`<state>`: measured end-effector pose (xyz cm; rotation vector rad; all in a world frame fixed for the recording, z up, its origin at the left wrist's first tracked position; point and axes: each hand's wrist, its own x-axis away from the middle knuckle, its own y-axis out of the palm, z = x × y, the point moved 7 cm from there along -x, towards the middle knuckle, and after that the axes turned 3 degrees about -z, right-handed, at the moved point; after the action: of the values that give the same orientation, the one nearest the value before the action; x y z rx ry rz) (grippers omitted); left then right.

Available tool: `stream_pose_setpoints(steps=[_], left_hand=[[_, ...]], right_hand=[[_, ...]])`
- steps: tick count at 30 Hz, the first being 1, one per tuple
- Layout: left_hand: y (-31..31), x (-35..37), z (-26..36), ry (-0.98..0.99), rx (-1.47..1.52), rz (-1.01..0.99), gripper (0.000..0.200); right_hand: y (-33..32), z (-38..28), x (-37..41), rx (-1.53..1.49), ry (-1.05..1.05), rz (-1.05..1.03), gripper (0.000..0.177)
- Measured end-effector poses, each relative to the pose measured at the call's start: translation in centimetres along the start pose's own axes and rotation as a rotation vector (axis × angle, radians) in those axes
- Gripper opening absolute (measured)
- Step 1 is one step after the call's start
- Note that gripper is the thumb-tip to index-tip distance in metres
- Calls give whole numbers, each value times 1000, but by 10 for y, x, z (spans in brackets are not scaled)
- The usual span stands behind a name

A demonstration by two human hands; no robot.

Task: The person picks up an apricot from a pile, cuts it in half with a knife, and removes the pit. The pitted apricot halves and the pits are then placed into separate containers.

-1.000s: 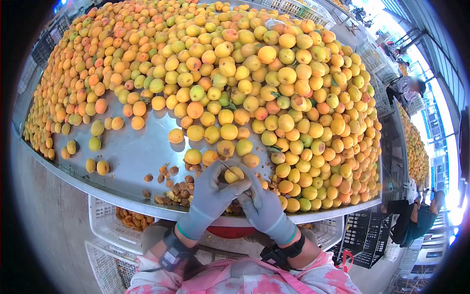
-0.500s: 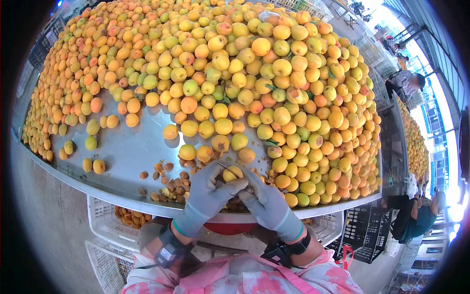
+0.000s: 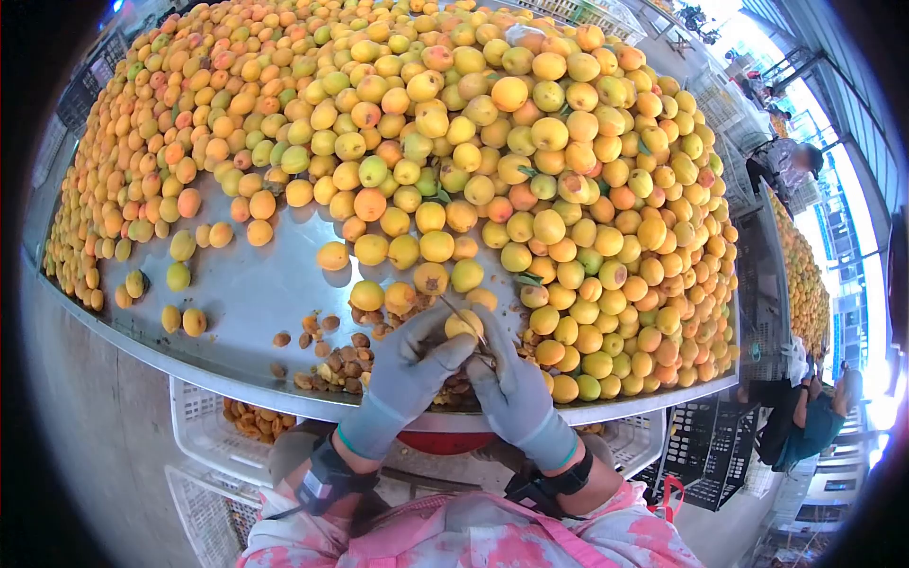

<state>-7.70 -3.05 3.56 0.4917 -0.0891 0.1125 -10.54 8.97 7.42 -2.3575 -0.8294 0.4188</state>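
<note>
A yellow apricot (image 3: pixel 463 324) is held between the fingers of my left hand (image 3: pixel 409 364), which wears a grey glove. My right hand (image 3: pixel 516 386), gloved alike, is closed around a thin tool (image 3: pixel 461 314) whose shaft lies across the fruit. Both hands are close together above the front edge of the metal table (image 3: pixel 248 299). Loose brown pits (image 3: pixel 343 367) lie just left of my left hand. A large heap of apricots (image 3: pixel 568 180) rises beyond and to the right of my hands.
White crates (image 3: pixel 210 426) stand below the table edge, one with halved fruit (image 3: pixel 256 420). Black crates (image 3: pixel 705 450) are at the lower right. A person (image 3: pixel 812 417) sits at the right by another fruit-laden table (image 3: pixel 800 270); another person (image 3: pixel 784 166) is farther back.
My right hand has shifted slightly downward and right, away from my left fingers. The apricot sits a little further right, and more of the thin tool shows across it.
</note>
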Motion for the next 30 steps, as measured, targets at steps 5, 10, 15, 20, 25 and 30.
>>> stream_pose_setpoints(steps=[5,10,15,20,25,30], left_hand=[[-6,0,17,120,-388,-31,38],[-2,0,-4,1,3,25,37],[-4,0,4,-17,-57,6,39],[-5,-2,7,-14,-155,-13,38],[-4,-3,-10,-11,257,42,38],[-8,-2,4,-5,-96,12,37]], right_hand=[[7,18,2,-4,59,-115,61],[2,9,-1,-66,-113,50,61],[-1,8,-1,47,33,-102,61],[-1,12,-2,48,14,-109,60],[1,12,0,32,-25,-35,59],[-2,15,0,73,79,-182,59]])
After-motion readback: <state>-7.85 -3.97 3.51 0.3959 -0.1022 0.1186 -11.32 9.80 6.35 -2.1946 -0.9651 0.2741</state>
